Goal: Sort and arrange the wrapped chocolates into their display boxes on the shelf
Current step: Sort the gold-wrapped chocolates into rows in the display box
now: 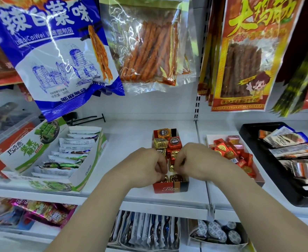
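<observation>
We record a white shelf (131, 139) with a red box (170, 188) at its centre, the printed front wall facing us at 6 o'clock. The box holds wrapped chocolates in loose rows. At its 12 o'clock end lie a gold chocolate (160, 142) and, just beside it at 3 o'clock, a red chocolate (175, 142), with more gold pieces below them. Both hands are over the middle of the box, wrists entering from 6 o'clock. The right hand (195, 160) has its fingers curled down and pinches a small gold piece (171, 167) at the fingertips. The left hand (145, 166) is curled likewise, knuckles up, its fingertips touching the contents next to that piece; we cannot tell whether it grasps anything. The hands are nearly touching each other. At 3 o'clock from the box, near it, a white tray (208, 138) carries a heap of red packets (229, 151). Further at 3 o'clock, a black tray (247, 142) holds flat sachets. At 9 o'clock, well apart, a green carton (87, 171) stands open with white bars filed inside. Above, at 12 o'clock, snack bags hang: a blue bag (58, 51), a clear bag (145, 48) and a yellow bag (244, 55).
</observation>
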